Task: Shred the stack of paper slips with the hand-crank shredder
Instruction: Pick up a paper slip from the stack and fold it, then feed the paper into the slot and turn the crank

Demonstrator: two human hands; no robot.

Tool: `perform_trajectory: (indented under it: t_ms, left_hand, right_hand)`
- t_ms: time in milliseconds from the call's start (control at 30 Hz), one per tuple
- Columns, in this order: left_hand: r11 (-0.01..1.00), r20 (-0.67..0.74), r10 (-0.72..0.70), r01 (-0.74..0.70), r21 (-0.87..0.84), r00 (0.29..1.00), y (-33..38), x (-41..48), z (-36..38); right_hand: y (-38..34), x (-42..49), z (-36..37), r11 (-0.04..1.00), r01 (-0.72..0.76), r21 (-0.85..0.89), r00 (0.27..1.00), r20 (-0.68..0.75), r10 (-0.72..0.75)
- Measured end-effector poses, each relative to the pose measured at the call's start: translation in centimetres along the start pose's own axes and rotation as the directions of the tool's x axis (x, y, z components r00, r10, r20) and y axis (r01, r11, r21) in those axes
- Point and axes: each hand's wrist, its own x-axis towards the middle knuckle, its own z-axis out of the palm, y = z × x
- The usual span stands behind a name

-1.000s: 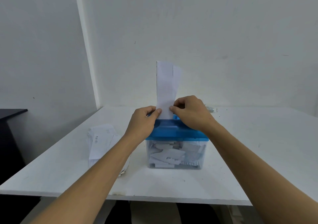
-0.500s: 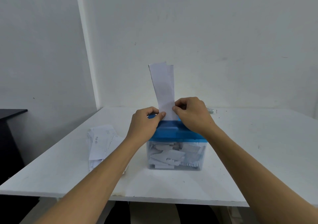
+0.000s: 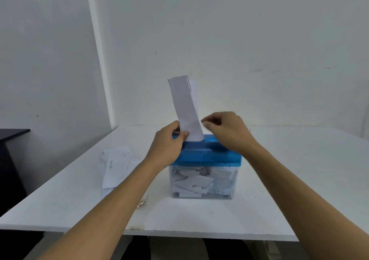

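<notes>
A: How are the fingers [image 3: 176, 127] of the left hand [image 3: 169, 142] seen?

B: They are curled. The lower left edge of a slip [image 3: 185, 110] is pinched between them and the thumb, right at the top of the shredder [image 3: 209, 156].

A: And the right hand [image 3: 225, 132]?

B: It is held at 3 o'clock of the slip, over the blue lid. Its fingers [image 3: 209, 121] are loosely curled and blurred, and their tips lie just beside the slip's right edge. Whether the paper is touched or gripped there cannot be told.

A: Where is the slip placed?

B: It is stood on end, with its lower end at the top of the lid and its upper end leaned towards 11 o'clock. The edge of a second slip is seen directly behind it, at its upper right.

A: What is seen below the lid?

B: A clear bin [image 3: 231, 172] is fitted there, and white shreds [image 3: 193, 182] are piled inside it.

A: And the stack [image 3: 115, 166]?

B: It is laid flat on the tabletop [image 3: 299, 170] at 9 o'clock of the shredder, near it but apart. It is partly covered by the left forearm. A small scrap [image 3: 142, 202] is seen at 7 o'clock of the bin, beside that forearm.

A: What surrounds the tabletop?

B: A pale wall [image 3: 259, 40] is seen at 12 o'clock, and a dark cabinet [image 3: 12, 160] at 9 o'clock, beyond the edge.
</notes>
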Motion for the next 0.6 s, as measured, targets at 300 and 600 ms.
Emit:
perform_trajectory:
  t_ms: [300,600]
  left_hand:
    - [1.000,0.017,-0.007,0.006,0.030,1.000,-0.5,0.0,0.3]
    - [0.999,0.043,-0.037,0.035,0.032,0.998,-0.5,-0.2,0.2]
  right_hand:
    - [6.1,-1.9,-3.6,0.983,0.056,-0.176,0.998,-0.027,-0.062]
    - [9.1,-3.6,-2.5,0.894,0.162,-0.418,0.975,0.206,-0.081]
